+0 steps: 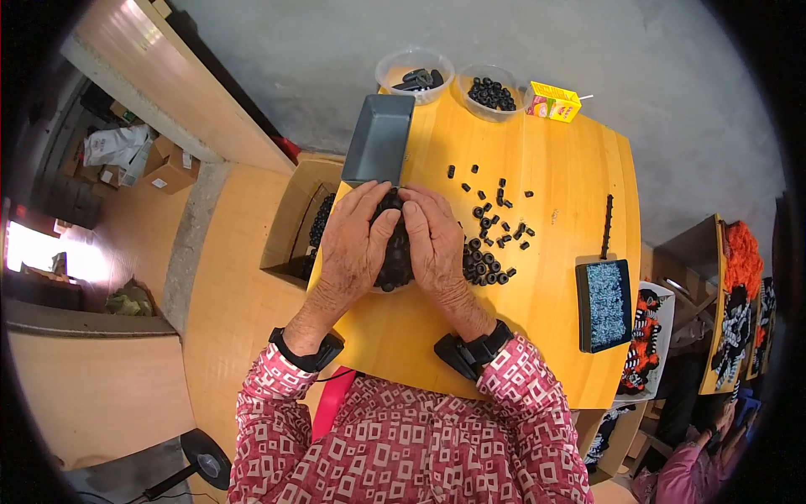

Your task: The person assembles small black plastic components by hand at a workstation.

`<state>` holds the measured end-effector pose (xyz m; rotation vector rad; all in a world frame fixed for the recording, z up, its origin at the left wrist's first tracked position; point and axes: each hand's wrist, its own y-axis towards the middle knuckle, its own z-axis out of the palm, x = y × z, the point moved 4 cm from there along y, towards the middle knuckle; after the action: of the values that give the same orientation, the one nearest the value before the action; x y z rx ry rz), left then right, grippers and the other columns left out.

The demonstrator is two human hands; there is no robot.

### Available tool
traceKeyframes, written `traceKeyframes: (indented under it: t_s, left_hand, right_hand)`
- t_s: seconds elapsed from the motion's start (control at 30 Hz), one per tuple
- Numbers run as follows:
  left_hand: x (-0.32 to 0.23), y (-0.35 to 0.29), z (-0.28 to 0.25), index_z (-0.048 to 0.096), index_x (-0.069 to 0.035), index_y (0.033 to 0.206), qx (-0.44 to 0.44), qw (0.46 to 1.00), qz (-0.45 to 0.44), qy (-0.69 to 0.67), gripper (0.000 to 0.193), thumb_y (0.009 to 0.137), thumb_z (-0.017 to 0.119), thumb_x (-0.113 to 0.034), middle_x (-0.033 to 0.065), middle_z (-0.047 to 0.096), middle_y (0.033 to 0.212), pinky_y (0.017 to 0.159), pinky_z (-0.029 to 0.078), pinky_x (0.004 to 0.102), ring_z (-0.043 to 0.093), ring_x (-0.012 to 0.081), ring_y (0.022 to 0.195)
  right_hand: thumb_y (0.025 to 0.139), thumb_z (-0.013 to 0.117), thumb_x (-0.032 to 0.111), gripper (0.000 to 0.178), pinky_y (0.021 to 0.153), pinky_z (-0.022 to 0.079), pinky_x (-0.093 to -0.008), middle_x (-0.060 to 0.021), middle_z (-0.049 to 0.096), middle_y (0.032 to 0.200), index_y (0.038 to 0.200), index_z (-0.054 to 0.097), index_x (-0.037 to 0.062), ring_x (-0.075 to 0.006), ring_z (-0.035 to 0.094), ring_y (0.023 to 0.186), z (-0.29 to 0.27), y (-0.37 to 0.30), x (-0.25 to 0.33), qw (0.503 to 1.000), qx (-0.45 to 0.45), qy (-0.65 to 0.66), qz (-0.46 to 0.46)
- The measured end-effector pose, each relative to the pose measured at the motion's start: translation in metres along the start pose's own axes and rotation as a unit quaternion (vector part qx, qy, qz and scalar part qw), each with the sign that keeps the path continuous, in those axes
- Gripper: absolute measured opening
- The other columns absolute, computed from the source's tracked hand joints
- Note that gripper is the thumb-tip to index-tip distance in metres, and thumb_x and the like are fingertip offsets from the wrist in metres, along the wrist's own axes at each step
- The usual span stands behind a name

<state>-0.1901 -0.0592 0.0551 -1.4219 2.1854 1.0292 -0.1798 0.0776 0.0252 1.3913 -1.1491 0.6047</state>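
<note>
Head camera view: both bare hands meet over the left side of a yellow wooden table (579, 160), the left hand (353, 244) and the right hand (433, 244) cupped around a heap of small black beads (393, 265), thumbs lying over its upper part; whether the fingers grip any of them I cannot tell. A pale rim shows under the heap's near edge, but what it belongs to is mostly hidden. Just beyond the fingertips lies a dark grey rectangular tray (378, 139). To the right of the right hand, loose black beads (483, 267) are scattered over the wood, densest near that hand. At the far edge stand a clear round bowl (383, 74) with elongated black pieces and, beside it, a second clear bowl (522, 102) of black beads, then a yellow drink carton (554, 102) with a white straw (587, 97). Near the right edge, a black tray (586, 315) holds a bluish speckled filling, a ridged black rod (607, 225) reaching away from its far side. An open cardboard box (281, 239) stands below the table's left edge. Each wrist wears a black strap.
</note>
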Motion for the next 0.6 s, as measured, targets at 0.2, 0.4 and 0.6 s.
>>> traceKeyframes:
  t_s: [0.2,0.4,0.6]
  left_hand:
    - [-0.011,0.002,0.011,0.059,-0.001,0.124,0.009,1.000,-0.003,-0.002,0.040,0.098,0.053,-0.031,0.0198,0.057,0.128,0.105,0.039,0.0433,0.051,0.0365,0.121]
    - [-0.019,0.005,0.025,0.060,-0.001,0.123,0.009,1.000,0.019,0.022,0.040,0.097,0.054,-0.031,0.0197,0.057,0.129,0.107,0.037,0.0455,0.048,0.0378,0.125]
    - [-0.028,0.008,0.035,0.061,-0.003,0.122,0.011,0.998,0.039,0.037,0.039,0.095,0.055,-0.030,0.0181,0.059,0.125,0.104,0.039,0.0452,0.050,0.0375,0.124]
  right_hand:
    - [0.098,0.053,0.017,0.027,0.095,0.047,-0.0380,-0.0207,0.062,0.117,0.112,0.063,-0.0041,-0.0344,0.059,0.109,-0.011,-0.005,-0.005,0.999,-0.020,0.028,0.024]
    - [0.098,0.051,0.015,0.026,0.095,0.047,-0.0372,-0.0201,0.063,0.115,0.111,0.062,-0.0054,-0.0334,0.060,0.107,-0.020,-0.006,-0.005,0.997,-0.050,0.049,0.034]
    - [0.100,0.048,0.014,0.026,0.094,0.047,-0.0351,-0.0182,0.065,0.111,0.108,0.063,-0.0061,-0.0302,0.061,0.105,-0.030,-0.008,-0.013,0.990,-0.075,0.100,0.065]
